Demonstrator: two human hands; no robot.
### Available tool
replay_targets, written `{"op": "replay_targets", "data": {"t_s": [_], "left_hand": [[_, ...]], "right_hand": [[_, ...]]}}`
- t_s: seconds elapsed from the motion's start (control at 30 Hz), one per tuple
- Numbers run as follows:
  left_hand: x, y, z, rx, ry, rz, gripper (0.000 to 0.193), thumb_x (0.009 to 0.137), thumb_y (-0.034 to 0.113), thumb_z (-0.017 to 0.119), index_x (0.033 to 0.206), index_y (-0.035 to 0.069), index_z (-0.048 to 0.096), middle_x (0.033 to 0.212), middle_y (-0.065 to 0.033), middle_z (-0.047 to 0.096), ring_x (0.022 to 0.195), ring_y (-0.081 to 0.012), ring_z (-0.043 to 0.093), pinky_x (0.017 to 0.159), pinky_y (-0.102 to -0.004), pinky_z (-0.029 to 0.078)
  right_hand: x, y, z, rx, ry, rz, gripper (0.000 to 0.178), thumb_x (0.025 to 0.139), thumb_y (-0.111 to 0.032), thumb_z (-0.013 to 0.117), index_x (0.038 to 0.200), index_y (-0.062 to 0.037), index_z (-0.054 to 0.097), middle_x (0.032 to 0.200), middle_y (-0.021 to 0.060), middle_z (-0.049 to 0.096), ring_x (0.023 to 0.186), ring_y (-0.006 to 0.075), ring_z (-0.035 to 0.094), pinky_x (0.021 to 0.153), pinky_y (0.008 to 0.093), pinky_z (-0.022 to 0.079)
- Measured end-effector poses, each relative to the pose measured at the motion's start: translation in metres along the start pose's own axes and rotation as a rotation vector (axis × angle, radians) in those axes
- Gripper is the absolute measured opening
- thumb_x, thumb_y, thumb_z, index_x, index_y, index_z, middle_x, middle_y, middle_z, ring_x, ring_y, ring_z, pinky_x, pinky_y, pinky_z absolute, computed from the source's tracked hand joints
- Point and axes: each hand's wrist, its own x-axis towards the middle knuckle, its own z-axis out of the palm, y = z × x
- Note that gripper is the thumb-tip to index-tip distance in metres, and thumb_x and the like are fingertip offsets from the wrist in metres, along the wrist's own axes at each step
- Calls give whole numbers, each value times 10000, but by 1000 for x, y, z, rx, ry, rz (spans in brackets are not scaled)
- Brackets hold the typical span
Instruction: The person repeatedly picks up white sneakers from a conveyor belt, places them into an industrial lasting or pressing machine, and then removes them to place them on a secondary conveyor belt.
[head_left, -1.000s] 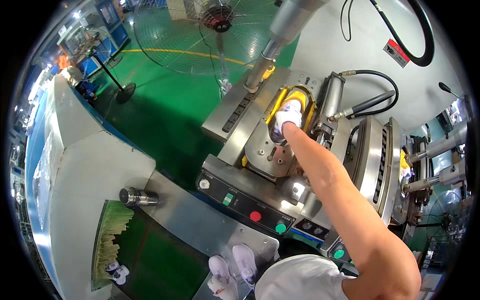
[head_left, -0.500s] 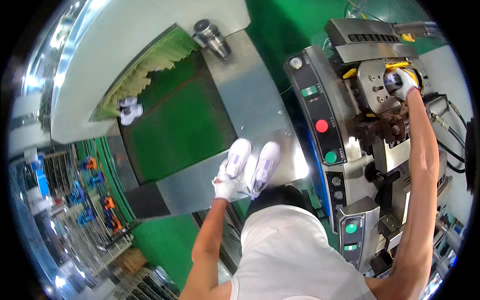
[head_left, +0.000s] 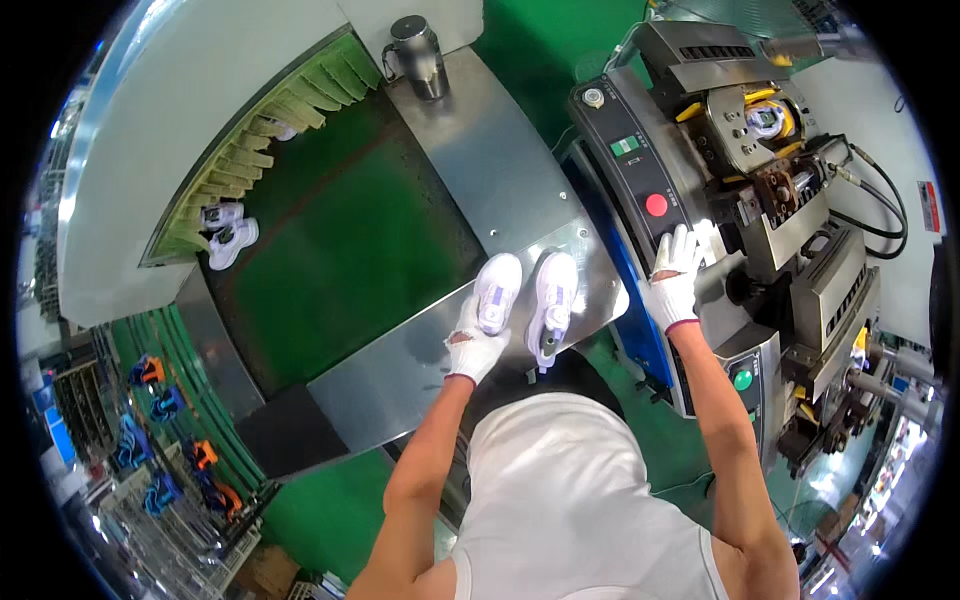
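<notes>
My left hand [head_left: 478, 340], in a white glove with bare fingertips, is closed around a white sneaker [head_left: 498, 285] with lilac details, over the metal ledge. Just to its right a second white sneaker [head_left: 553, 305] rests on the ledge, apart from my hand. My right hand [head_left: 675, 275], gloved too, lies with fingers stretched out on the machine's black control panel [head_left: 640, 165], just below a red button [head_left: 656, 205]. It holds nothing, and the panel under its fingers is hidden. A white and lilac shoe [head_left: 768, 120] sits in the machine's upper clamp, between yellow pads.
A green conveyor belt [head_left: 350, 250] lies at left, with white shoes [head_left: 232, 242] by a fringed curtain [head_left: 225, 165]. A steel mug [head_left: 420, 60] stands on the far ledge. Racks [head_left: 160, 500] with blue and orange parts are at lower left. Black hoses [head_left: 890, 225] loop at right.
My right hand has left the shoe in the upper clamp and come down, nearer to me, onto the control panel. My left hand still holds its sneaker. The whole view has shifted.
</notes>
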Motion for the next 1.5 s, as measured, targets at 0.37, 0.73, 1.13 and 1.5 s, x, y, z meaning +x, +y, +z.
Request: {"op": "replay_targets", "data": {"t_s": [0.37, 0.73, 1.13, 1.5], "left_hand": [[15, -44, -44, -496, -264, -68, 685, 802, 135, 805, 1412, 16, 517, 1244, -112, 681, 1120, -193, 660, 978, -355, 530], [-2, 61, -66, -106, -529, 105, 735, 816, 158, 813, 1459, 42, 475, 1276, -135, 649, 1136, -214, 650, 970, -372, 529], [-216, 194, 40, 0, -1366, 520, 694, 846, 76, 767, 1472, -5, 480, 1410, -133, 600, 1282, -204, 580, 1081, -353, 448], [-531, 237, 185, 131, -1957, 1051, 781, 807, 40, 780, 1494, -14, 413, 1374, -139, 592, 1260, -217, 575, 1061, -371, 471]], "right_hand": [[-87, -212, 56, 1111, -125, 704, 1062, 679, -402, 875, 1463, 126, 392, 1350, 316, 573, 1272, 382, 581, 1067, 390, 469], [-200, -139, -24, 1772, 76, 824, 486, 780, -192, 812, 1195, -21, 627, 1084, 61, 670, 998, 146, 603, 871, 314, 506], [-460, -121, -105, 1666, 807, 1573, 871, 747, -236, 872, 1456, 23, 436, 1370, 118, 599, 1259, 181, 572, 1079, 334, 457], [-724, -129, -102, 960, 2009, 2087, 679, 784, -37, 793, 1397, 22, 507, 1303, 132, 633, 1202, 203, 610, 1039, 362, 487]]}}
